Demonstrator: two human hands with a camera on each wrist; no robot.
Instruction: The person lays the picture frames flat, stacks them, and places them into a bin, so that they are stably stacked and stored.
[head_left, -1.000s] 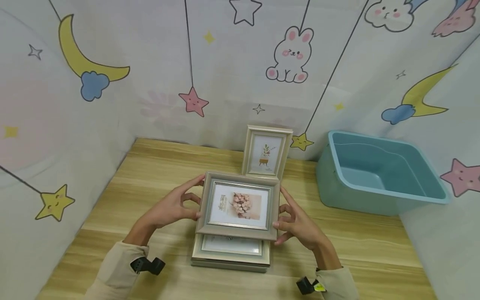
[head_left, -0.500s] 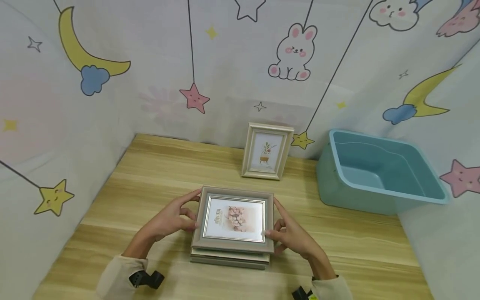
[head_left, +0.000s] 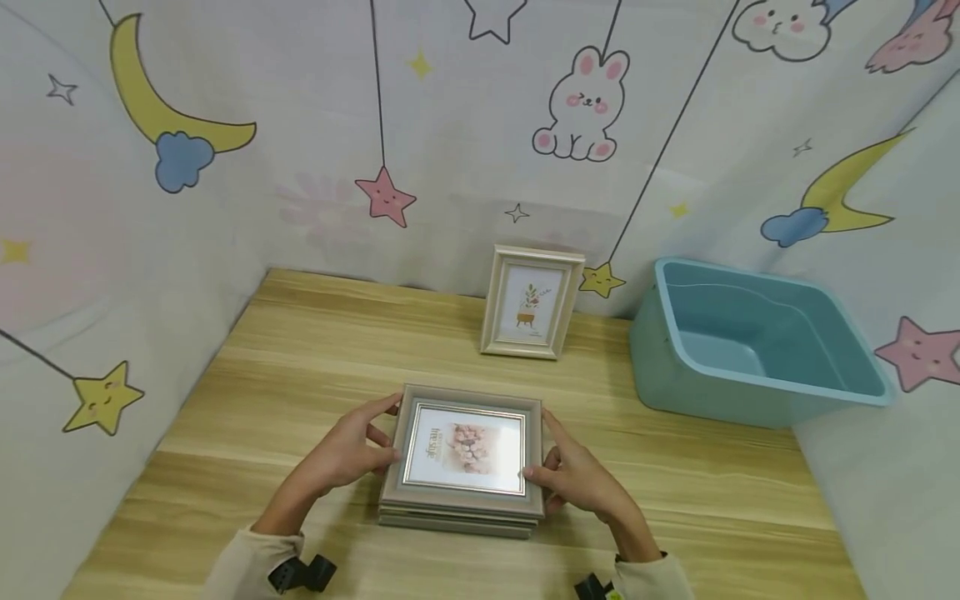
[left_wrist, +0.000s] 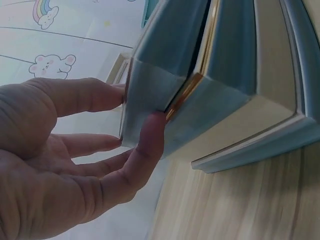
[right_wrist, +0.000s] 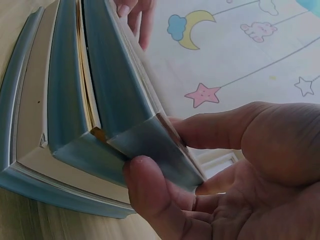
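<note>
A picture frame (head_left: 468,492) with a pink flower print lies face up on top of a stack of picture frames (head_left: 456,527). My left hand (head_left: 348,450) holds its left side and my right hand (head_left: 577,473) its right side, with thumbs by the face. In the left wrist view, the fingers of my left hand (left_wrist: 60,165) pinch the top frame's edge, one fingertip at the dark seam beneath it. From the right wrist, my right hand (right_wrist: 250,170) shows the same grip at the opposite corner. The stacked frames' edges look roughly aligned.
Behind the stack, another picture frame (head_left: 532,304) with a plant print stands upright near the back wall. A blue-green plastic tub (head_left: 720,396) sits at the right rear of the wooden table (head_left: 337,333). Cartoon-printed cloth (head_left: 465,125) covers the walls around it.
Both hands have brought the flower-print frame down and toward the person, onto the stack. The lower frame's face, partly visible before, is now covered, and the standing frame shows fully.
</note>
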